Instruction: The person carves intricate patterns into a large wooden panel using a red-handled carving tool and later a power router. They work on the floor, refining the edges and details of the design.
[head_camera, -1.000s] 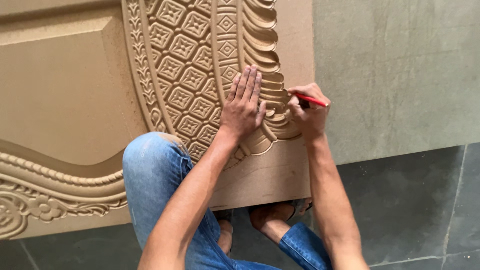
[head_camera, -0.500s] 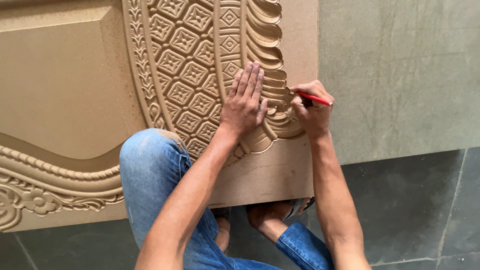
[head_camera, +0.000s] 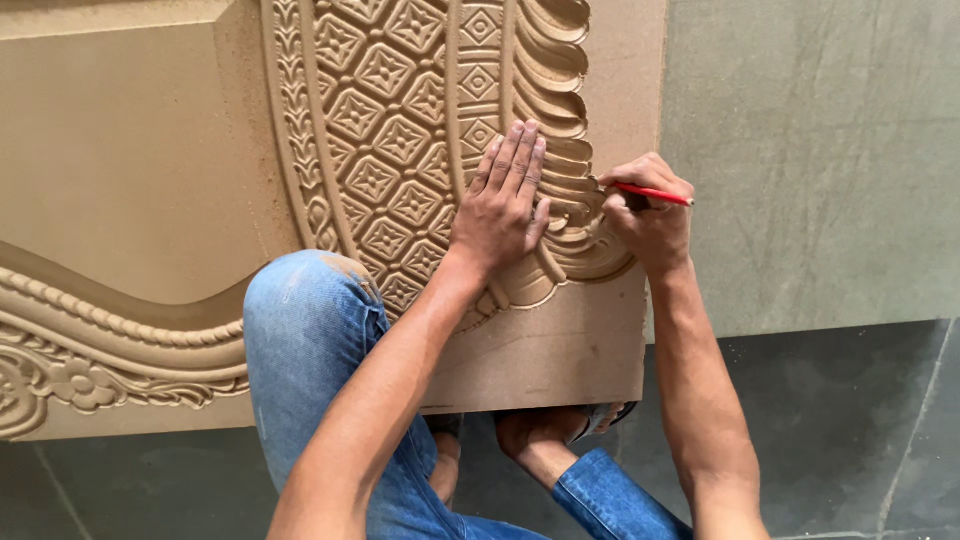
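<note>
A large tan carved wooden panel (head_camera: 130, 170) lies flat on the floor, with a band of diamond motifs and a scalloped, ribbed border. My left hand (head_camera: 503, 205) rests flat, fingers together, on the carving beside the ribbed border. My right hand (head_camera: 650, 215) grips a thin red pencil (head_camera: 652, 194) at the panel's right side, its tip on the ribbed border (head_camera: 575, 190). The pencil's point is hidden behind my fingers.
My knee in blue jeans (head_camera: 310, 320) rests on the panel's lower part, and my feet (head_camera: 545, 435) sit just off its near edge. Grey stone floor (head_camera: 810, 150) lies to the right and below. A floral scroll carving (head_camera: 70, 375) runs along the lower left.
The view has drifted slightly, so the panel sits a little further right in frame. Both hands keep their places on the ribbed border, with only tiny shifts of the pencil hand.
</note>
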